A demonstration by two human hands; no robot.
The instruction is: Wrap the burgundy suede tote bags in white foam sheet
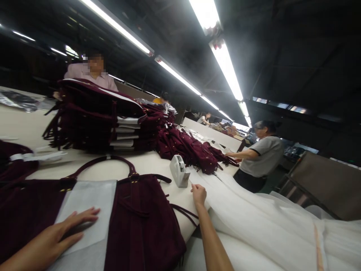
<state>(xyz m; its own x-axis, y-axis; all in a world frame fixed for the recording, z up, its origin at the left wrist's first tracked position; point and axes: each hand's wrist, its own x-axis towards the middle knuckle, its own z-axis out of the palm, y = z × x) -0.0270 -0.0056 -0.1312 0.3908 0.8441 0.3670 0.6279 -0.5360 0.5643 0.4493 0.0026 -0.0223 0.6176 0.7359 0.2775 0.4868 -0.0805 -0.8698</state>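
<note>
A dark burgundy handbag (pixel 146 222) lies on the pale table in front of me, its arched handle pointing away. Over its middle is a strip of white paper (pixel 93 199). My left hand (pixel 67 233) rests on this paper with the fingers spread. Beyond the bag's right side stands a grey tape dispenser (pixel 179 172). My right hand (pixel 199 194) is just right of the dispenser, its fingers pinched together near the dispenser's front end. Whatever may be between those fingertips is too small to make out.
Stacked burgundy bags (pixel 90 120) stand at the back left, with a heap of more bags (pixel 191 148) beyond the dispenser. White sheeting (pixel 254 222) fills the right side. People stand behind the stack and at the right.
</note>
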